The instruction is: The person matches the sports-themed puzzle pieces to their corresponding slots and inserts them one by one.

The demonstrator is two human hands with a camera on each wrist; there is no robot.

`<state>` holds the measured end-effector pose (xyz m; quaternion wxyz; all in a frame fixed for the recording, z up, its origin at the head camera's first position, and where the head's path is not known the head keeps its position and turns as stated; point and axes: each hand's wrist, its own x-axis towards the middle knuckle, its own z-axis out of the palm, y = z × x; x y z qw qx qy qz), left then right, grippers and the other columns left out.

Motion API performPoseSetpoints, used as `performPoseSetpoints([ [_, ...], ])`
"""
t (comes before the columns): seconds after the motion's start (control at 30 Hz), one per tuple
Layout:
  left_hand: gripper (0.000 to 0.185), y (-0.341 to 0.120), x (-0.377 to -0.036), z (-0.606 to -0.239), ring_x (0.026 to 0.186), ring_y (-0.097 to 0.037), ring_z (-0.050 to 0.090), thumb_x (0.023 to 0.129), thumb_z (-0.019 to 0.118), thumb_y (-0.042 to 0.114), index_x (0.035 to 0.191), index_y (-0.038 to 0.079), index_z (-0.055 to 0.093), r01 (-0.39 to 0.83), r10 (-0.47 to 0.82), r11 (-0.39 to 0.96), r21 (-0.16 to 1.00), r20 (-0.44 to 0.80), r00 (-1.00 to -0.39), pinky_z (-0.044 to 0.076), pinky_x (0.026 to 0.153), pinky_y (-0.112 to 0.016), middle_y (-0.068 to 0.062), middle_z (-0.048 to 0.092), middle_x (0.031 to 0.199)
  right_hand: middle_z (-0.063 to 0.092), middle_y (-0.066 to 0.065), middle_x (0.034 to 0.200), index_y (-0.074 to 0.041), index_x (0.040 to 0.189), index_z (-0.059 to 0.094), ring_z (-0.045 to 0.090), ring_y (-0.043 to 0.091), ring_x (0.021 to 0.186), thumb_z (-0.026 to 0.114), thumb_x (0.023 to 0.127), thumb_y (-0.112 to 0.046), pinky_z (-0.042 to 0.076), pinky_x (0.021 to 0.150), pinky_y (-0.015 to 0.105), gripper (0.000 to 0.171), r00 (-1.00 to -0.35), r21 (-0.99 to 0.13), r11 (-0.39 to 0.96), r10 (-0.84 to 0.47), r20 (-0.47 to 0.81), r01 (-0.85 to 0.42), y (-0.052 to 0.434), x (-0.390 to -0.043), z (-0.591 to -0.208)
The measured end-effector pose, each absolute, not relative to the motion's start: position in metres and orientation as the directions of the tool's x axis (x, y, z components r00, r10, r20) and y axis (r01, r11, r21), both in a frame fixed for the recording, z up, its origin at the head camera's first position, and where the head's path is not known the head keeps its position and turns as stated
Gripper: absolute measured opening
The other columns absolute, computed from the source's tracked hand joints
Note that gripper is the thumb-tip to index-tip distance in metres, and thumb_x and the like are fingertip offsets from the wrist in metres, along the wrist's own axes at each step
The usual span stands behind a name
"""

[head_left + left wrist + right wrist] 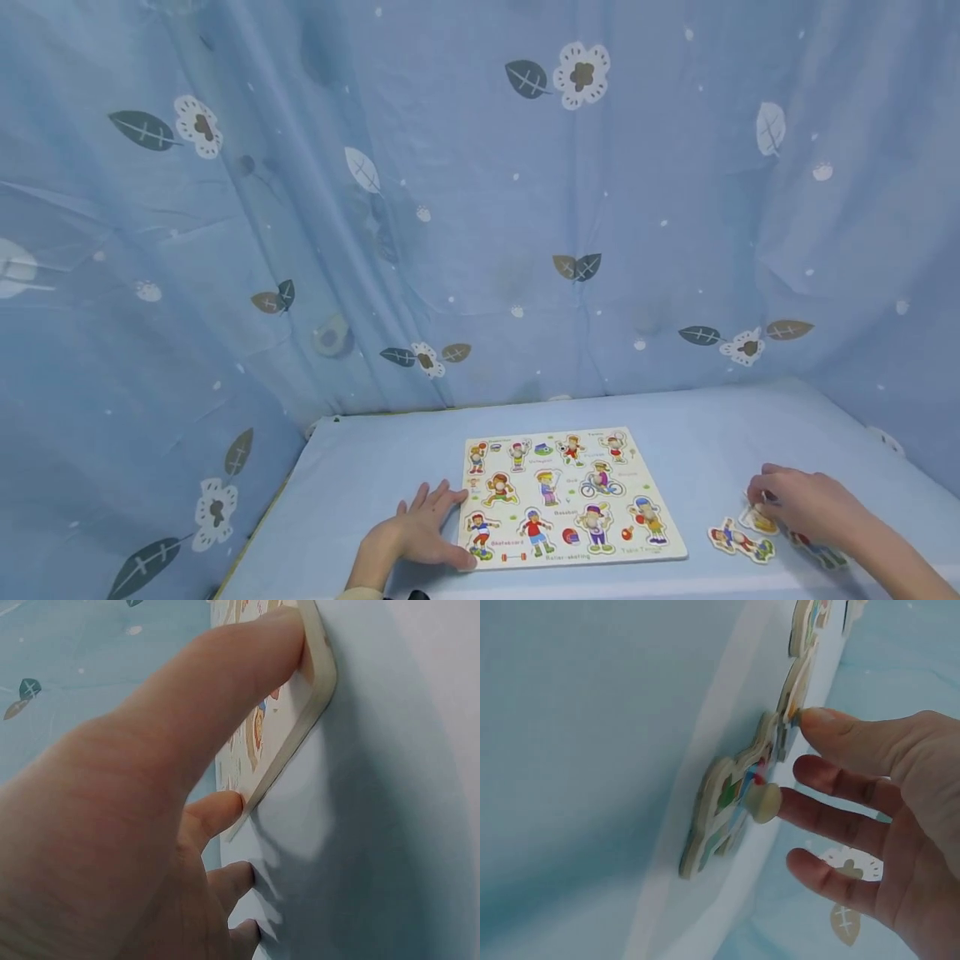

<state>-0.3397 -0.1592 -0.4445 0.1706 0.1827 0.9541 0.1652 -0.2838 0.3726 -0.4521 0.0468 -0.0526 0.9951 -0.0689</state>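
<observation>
A white wooden puzzle board (pixel 525 527) with printed sports figures lies on the table. My left hand (pixel 420 527) is spread at its near left corner. In the left wrist view, the thumb (pixel 262 652) rests on the board's corner and another fingertip touches its edge. To the right of the board, my right hand (pixel 813 504) pinches a small puzzle piece (pixel 759 522) at its knob, the forefinger hidden behind the thumb (pixel 832 727). A skateboarder puzzle piece (pixel 741 542) lies beside it. Another knobbed piece (pixel 712 817) lies under the other fingers.
A pale blue cloth covers the table (pixel 352 467). Behind and at both sides hangs a blue curtain (pixel 480 208) with leaf and flower prints, meeting the table's back edge.
</observation>
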Motion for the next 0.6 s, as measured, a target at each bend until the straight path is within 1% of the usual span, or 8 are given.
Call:
performPoseSetpoints([
  [0.13, 0.099, -0.159, -0.339, -0.446, 0.148, -0.048, 0.014, 0.067, 0.079, 0.062, 0.148, 0.019, 0.042, 0.297, 0.412, 0.874, 0.386, -0.261, -0.873, 0.012, 0.112, -0.073, -0.018, 0.027, 0.16, 0.054, -0.01, 0.082, -0.025, 0.088, 0.069, 0.048, 0.008, 0.066, 0.076, 0.084, -0.026, 0.046, 0.059, 0.034, 0.008, -0.991, -0.16, 0.982, -0.116, -0.07, -0.103, 0.377, -0.282, -0.454],
  [0.2, 0.099, -0.159, -0.339, -0.446, 0.148, -0.047, 0.014, 0.068, 0.078, 0.064, 0.148, 0.02, 0.041, 0.3, 0.415, 0.874, 0.381, -0.268, -0.869, 0.012, 0.112, -0.073, -0.017, 0.026, 0.161, 0.054, -0.01, 0.082, -0.024, 0.089, 0.069, 0.048, 0.008, 0.066, 0.076, 0.085, -0.025, 0.047, 0.06, 0.035, 0.008, -0.992, -0.159, 0.982, -0.114, -0.059, -0.104, 0.378, -0.28, -0.454],
  [0.27, 0.098, -0.159, -0.338, -0.445, 0.147, -0.048, 0.015, 0.068, 0.078, 0.062, 0.148, 0.018, 0.042, 0.303, 0.419, 0.872, 0.383, -0.265, -0.868, 0.012, 0.112, -0.074, -0.018, 0.027, 0.16, 0.055, -0.01, 0.083, -0.023, 0.089, 0.069, 0.049, 0.009, 0.067, 0.075, 0.086, -0.024, 0.048, 0.061, 0.036, 0.008, -0.993, -0.159, 0.982, -0.109, -0.053, -0.099, 0.378, -0.279, -0.453],
  [0.37, 0.096, -0.158, -0.338, -0.446, 0.148, -0.048, 0.014, 0.07, 0.078, 0.061, 0.148, 0.019, 0.041, 0.307, 0.418, 0.876, 0.372, -0.268, -0.868, 0.012, 0.112, -0.073, -0.018, 0.027, 0.16, 0.056, -0.01, 0.084, -0.022, 0.089, 0.068, 0.05, 0.009, 0.07, 0.075, 0.086, -0.027, 0.05, 0.064, 0.038, 0.009, -0.993, -0.16, 0.983, -0.103, -0.049, -0.094, 0.376, -0.277, -0.449],
  [0.6, 0.094, -0.158, -0.339, -0.446, 0.147, -0.048, 0.015, 0.071, 0.078, 0.059, 0.148, 0.018, 0.042, 0.301, 0.405, 0.885, 0.355, -0.268, -0.874, 0.013, 0.112, -0.074, -0.017, 0.028, 0.16, 0.055, -0.01, 0.081, -0.023, 0.086, 0.066, 0.047, 0.01, 0.067, 0.075, 0.084, -0.033, 0.045, 0.06, 0.033, 0.014, -0.995, -0.171, 0.981, -0.1, -0.018, -0.095, 0.369, -0.276, -0.439],
])
